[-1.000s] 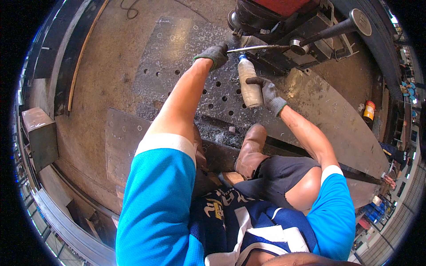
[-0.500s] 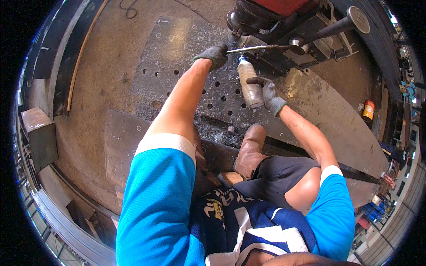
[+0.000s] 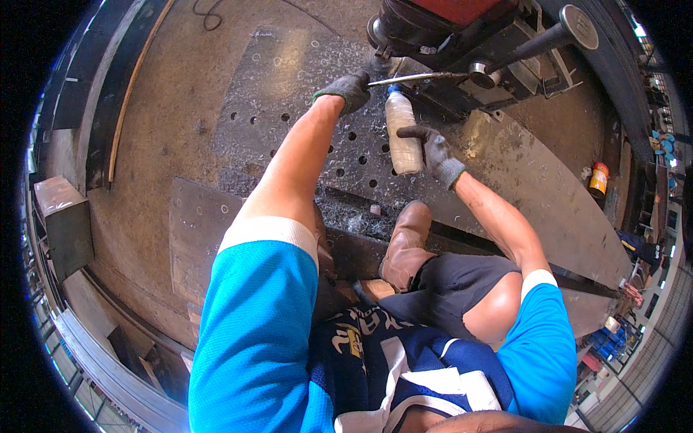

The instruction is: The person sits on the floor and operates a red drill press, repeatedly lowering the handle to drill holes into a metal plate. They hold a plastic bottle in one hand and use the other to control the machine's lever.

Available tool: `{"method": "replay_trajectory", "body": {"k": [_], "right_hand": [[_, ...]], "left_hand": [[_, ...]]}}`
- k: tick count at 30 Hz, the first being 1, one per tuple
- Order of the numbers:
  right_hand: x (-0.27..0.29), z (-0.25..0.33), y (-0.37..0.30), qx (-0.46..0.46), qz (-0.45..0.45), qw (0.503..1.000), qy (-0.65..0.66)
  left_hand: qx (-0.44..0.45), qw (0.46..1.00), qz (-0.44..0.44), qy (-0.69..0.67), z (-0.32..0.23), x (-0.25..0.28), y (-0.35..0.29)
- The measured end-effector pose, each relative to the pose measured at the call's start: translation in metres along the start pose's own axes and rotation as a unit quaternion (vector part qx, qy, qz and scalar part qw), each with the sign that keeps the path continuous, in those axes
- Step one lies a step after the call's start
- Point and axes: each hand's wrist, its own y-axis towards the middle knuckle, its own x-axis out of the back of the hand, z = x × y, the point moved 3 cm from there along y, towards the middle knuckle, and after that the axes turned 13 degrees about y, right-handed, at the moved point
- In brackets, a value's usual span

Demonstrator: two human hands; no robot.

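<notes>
My left hand [image 3: 351, 92], in a dark grey work glove, is closed round the end of a metal lever [image 3: 411, 78] that juts from the drill-like machine [image 3: 426, 29]. My right hand [image 3: 437, 153], gloved too, grips the lower part of a clear plastic bottle [image 3: 404, 137] with a blue cap and cloudy contents. The bottle tilts so its capped end points away from me, close under the lever. Below both lies a dark steel plate [image 3: 253, 94] with round holes, strewn with metal shavings. My right fingers are partly hidden by the bottle.
A second lever with a round metal end [image 3: 577, 27] sticks out at the upper right. Shavings are heaped by a gap near my brown boot [image 3: 410, 238]. Another steel plate [image 3: 548, 195] spreads to the right, with a yellow-and-red bottle [image 3: 598, 180] past it. A metal box [image 3: 65, 220] stands left.
The bottle has shifted slightly away from me and to the left, and its body looks paler. My left hand stays on the lever, nearly still.
</notes>
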Motion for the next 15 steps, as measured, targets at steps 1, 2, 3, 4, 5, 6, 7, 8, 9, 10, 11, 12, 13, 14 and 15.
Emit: {"method": "replay_trajectory", "body": {"k": [1, 2, 3, 4, 5, 6, 7, 8, 9, 10, 11, 12, 13, 14, 15], "right_hand": [[-0.001, 0.001, -0.002, -0.003, -0.006, 1.000, 0.008], [-0.002, 0.002, -0.003, -0.004, -0.012, 1.000, 0.011], [-0.002, 0.003, -0.004, -0.006, -0.018, 1.000, 0.014], [-0.004, 0.004, -0.005, -0.002, -0.002, 0.999, 0.033], [-0.003, 0.004, -0.005, 0.006, -0.019, 1.000, 0.016], [-0.003, 0.005, -0.005, 0.019, -0.014, 1.000, 0.014], [-0.001, 0.003, -0.004, 0.020, -0.026, 0.999, 0.012], [-0.001, 0.003, -0.003, 0.036, -0.009, 0.999, 0.012], [0.001, 0.002, -0.002, 0.041, -0.008, 0.999, 0.011], [0.004, 0.001, -0.001, 0.036, -0.030, 0.999, 0.003], [0.004, 0.000, 0.000, 0.041, -0.015, 0.999, 0.004], [0.006, -0.001, 0.001, 0.037, -0.021, 0.999, -0.003], [0.008, -0.002, 0.002, 0.032, -0.028, 0.999, -0.009], [0.009, -0.003, 0.003, 0.035, -0.027, 0.999, -0.007], [0.009, -0.004, 0.004, 0.039, -0.025, 0.999, -0.005]], "left_hand": [[0.000, 1.000, 0.002, 0.006, 0.000, 0.000, 0.000], [-0.002, 1.000, -0.002, -0.001, 0.000, 0.000, -0.001], [-0.002, 1.000, -0.002, -0.004, 0.000, -0.001, -0.001], [0.001, 1.000, 0.003, -0.004, 0.000, -0.002, -0.001], [-0.002, 1.000, -0.001, -0.008, 0.000, -0.002, -0.002], [-0.003, 1.000, 0.000, -0.008, 0.001, -0.002, -0.002], [-0.003, 1.000, 0.001, -0.009, 0.001, -0.003, -0.002], [-0.011, 1.000, -0.001, 0.000, 0.001, -0.003, -0.002], [-0.019, 1.000, -0.003, 0.008, 0.000, -0.003, -0.001], [-0.027, 1.000, -0.004, 0.016, 0.000, -0.003, -0.001], [-0.018, 1.000, -0.001, 0.007, 0.000, -0.003, -0.001], [-0.009, 1.000, 0.002, -0.001, 0.000, -0.003, -0.001], [0.001, 1.000, 0.008, -0.006, 0.000, -0.003, -0.001], [0.000, 1.000, 0.006, -0.010, 0.000, -0.003, -0.001], [0.000, 1.000, 0.005, -0.010, -0.001, -0.004, -0.002]]}}
